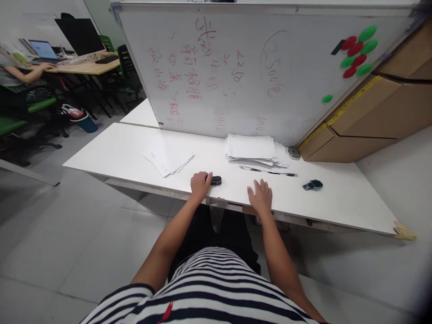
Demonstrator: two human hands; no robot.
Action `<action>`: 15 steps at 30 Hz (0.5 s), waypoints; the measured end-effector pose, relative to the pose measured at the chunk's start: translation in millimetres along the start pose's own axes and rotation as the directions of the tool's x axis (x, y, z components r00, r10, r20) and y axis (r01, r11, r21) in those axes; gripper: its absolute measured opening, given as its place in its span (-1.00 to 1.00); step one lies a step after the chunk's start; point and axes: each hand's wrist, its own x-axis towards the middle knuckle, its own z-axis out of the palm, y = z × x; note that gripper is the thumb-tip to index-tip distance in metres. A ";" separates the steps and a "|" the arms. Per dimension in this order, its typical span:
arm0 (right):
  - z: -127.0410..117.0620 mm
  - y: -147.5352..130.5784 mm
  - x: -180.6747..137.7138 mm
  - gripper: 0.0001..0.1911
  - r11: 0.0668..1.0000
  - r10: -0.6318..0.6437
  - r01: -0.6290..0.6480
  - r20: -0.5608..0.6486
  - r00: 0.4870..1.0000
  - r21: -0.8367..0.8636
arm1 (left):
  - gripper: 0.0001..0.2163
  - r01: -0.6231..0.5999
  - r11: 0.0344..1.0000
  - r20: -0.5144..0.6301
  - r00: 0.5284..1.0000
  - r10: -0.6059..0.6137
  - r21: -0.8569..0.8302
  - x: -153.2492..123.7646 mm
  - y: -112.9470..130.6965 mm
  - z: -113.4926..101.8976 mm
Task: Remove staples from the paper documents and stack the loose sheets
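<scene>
My left hand (pixel 201 184) is closed around one end of a small black stapler (pixel 216 180) near the front edge of the white table (pixel 111 148). The stapler's other end sticks out to the right of my fingers. Flat on the tabletop, with its fingers apart, rests my right hand (pixel 261 197), holding nothing. Beyond my left hand, a few white sheets (pixel 170 159) lie fanned out. A thick stack of white paper (pixel 250 147) sits farther back, between my two hands, against the whiteboard.
A whiteboard (pixel 209 67) with red writing and magnets stands along the table's back. A thin black-and-white strip (pixel 266 171) lies before the stack. To the right are a dark wristwatch (pixel 313 185) and cardboard boxes (pixel 367 108). A person's arm (pixel 29 74) shows at another desk.
</scene>
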 end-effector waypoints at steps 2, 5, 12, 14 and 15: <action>0.8 -0.2 0.5 -0.36 1.000 -0.003 0.004 -0.014 1.000 0.003 | -0.68 0.053 0.993 -0.020 0.998 -0.056 -0.104 1.5 4.7 -2.6; 2.3 1.2 0.1 -0.38 1.000 -0.008 0.008 -0.033 0.999 0.012 | -0.61 0.143 0.959 -0.068 0.984 -0.164 -0.244 15.0 -4.6 -18.9; 4.5 2.9 -0.3 -0.38 1.000 -0.012 0.013 -0.066 0.998 0.011 | -0.44 0.288 0.942 -0.024 0.957 -0.288 0.171 51.9 -99.5 -74.2; 5.3 3.3 0.2 -0.38 1.000 -0.011 0.012 -0.063 0.998 0.011 | -0.44 0.283 0.931 0.013 0.956 -0.294 0.229 49.3 -119.6 -76.8; 5.7 3.5 0.4 -0.38 1.000 -0.011 0.012 -0.062 0.998 0.013 | -0.47 0.275 0.931 0.014 0.958 -0.286 0.240 46.9 -125.8 -75.7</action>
